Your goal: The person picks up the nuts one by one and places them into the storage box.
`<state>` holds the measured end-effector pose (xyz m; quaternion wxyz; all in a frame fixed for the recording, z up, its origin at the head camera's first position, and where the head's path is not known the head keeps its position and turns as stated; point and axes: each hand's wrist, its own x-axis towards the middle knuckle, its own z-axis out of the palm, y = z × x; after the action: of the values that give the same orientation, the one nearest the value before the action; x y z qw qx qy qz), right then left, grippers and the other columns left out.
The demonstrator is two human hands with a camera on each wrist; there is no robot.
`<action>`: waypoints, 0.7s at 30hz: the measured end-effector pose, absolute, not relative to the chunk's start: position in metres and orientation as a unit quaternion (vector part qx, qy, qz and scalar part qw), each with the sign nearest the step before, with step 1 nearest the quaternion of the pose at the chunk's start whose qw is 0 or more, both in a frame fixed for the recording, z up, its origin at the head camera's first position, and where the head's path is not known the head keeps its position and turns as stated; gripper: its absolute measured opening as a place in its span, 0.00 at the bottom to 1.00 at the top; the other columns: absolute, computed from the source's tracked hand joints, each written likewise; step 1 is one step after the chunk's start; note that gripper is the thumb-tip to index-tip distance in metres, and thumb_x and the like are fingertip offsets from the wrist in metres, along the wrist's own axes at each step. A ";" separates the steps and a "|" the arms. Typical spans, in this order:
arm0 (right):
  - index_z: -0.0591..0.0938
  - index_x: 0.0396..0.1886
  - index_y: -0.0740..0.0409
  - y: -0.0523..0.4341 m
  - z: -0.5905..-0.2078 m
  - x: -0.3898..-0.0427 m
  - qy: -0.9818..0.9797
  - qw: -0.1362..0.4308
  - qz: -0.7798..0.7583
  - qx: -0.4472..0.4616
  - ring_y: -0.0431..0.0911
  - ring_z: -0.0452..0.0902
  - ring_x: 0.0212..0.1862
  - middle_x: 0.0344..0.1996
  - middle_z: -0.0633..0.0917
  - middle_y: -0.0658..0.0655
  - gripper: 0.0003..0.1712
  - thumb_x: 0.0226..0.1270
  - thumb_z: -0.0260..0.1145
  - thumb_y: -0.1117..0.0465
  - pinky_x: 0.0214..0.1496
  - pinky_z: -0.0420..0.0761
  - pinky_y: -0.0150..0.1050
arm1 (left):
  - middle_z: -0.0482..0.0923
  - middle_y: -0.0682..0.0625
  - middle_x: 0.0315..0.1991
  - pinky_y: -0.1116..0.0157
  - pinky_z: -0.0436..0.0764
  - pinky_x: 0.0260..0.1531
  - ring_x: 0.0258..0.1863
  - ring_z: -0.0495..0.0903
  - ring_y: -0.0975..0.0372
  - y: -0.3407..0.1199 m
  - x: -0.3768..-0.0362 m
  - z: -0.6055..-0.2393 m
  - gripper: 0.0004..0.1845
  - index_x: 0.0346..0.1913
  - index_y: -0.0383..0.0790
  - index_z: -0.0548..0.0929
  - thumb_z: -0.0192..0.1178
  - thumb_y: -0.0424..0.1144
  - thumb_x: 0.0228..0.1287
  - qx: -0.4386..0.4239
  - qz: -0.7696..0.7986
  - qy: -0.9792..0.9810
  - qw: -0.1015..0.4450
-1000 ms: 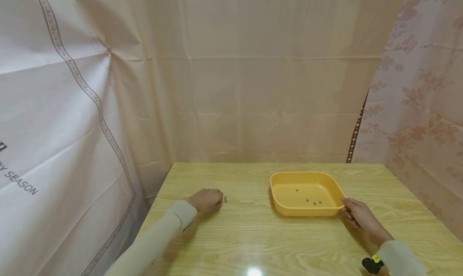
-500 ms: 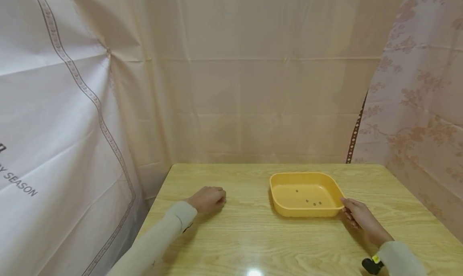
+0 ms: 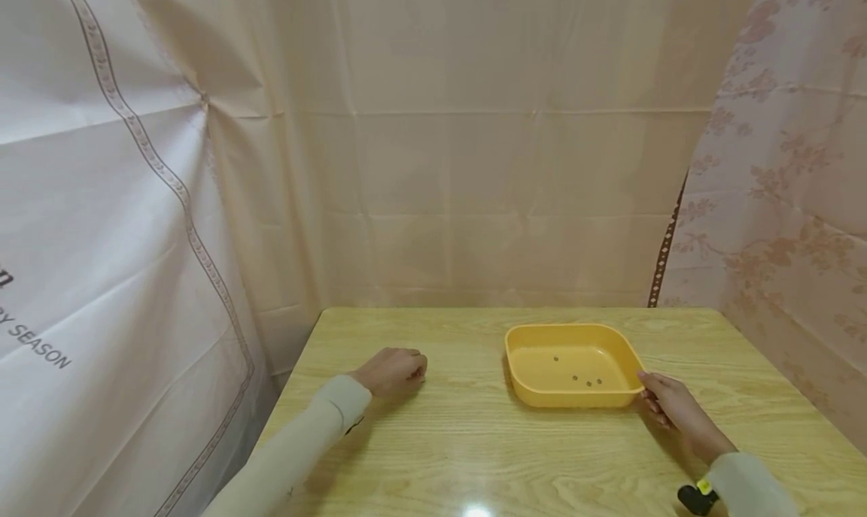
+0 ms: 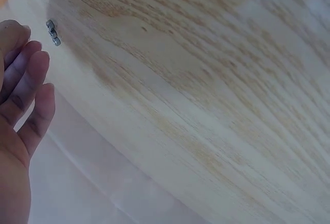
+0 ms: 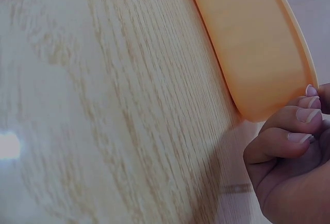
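Note:
In the head view my left hand [image 3: 394,372] is low over the left part of the table, fingers loosely bent. A short row of small metal nuts [image 4: 53,32] lies on the wood just beyond the fingertips in the left wrist view, apart from the fingers that show; in the head view the hand hides it. Nothing is visible between those fingers. My right hand [image 3: 679,414] pinches the near right corner of a yellow plastic tray [image 3: 562,399], its fingers curled under the rim. Several small nuts [image 3: 588,384] lie scattered on the tray's floor.
The wood-grain table [image 3: 433,449] reaches back to a beige cloth curtain [image 3: 488,201]. Patterned cloth hangs along both sides. A black object with a yellow mark [image 3: 698,498] sits at the right wrist.
My left hand has shifted slightly right, over the row of nuts, which showed beside it a second ago. The right hand and the tray stay in place.

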<state>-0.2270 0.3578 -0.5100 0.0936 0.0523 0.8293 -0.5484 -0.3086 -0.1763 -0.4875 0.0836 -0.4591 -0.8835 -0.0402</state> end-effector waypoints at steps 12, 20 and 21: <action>0.70 0.33 0.59 0.357 -0.509 -0.227 0.828 0.089 -0.551 0.048 0.38 0.62 0.20 0.22 0.69 0.49 0.29 0.84 0.45 0.39 0.23 0.70 0.33 | 0.77 0.58 0.31 0.74 0.69 0.26 0.25 0.66 0.71 -0.171 -0.312 -0.484 0.05 0.37 0.46 0.82 0.69 0.36 0.69 -0.462 -0.015 -0.882 0.091; 0.70 0.33 0.59 0.357 -0.510 -0.227 0.828 0.090 -0.550 0.050 0.38 0.62 0.20 0.22 0.69 0.49 0.30 0.84 0.45 0.38 0.23 0.70 0.33 | 0.78 0.58 0.32 0.74 0.71 0.27 0.26 0.69 0.71 -0.167 -0.314 -0.483 0.05 0.37 0.46 0.82 0.68 0.39 0.71 -0.457 -0.011 -0.886 0.080; 0.70 0.33 0.58 0.357 -0.510 -0.227 0.828 0.090 -0.551 0.050 0.38 0.62 0.20 0.22 0.69 0.48 0.30 0.84 0.45 0.38 0.23 0.70 0.33 | 0.77 0.58 0.32 0.74 0.71 0.26 0.26 0.68 0.71 -0.166 -0.314 -0.482 0.05 0.37 0.46 0.82 0.67 0.39 0.71 -0.457 -0.010 -0.886 0.082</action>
<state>-0.2271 0.3570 -0.5099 0.0903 0.0501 0.8283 -0.5506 -0.3137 -0.1663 -0.4825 0.0818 -0.4571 -0.8856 -0.0102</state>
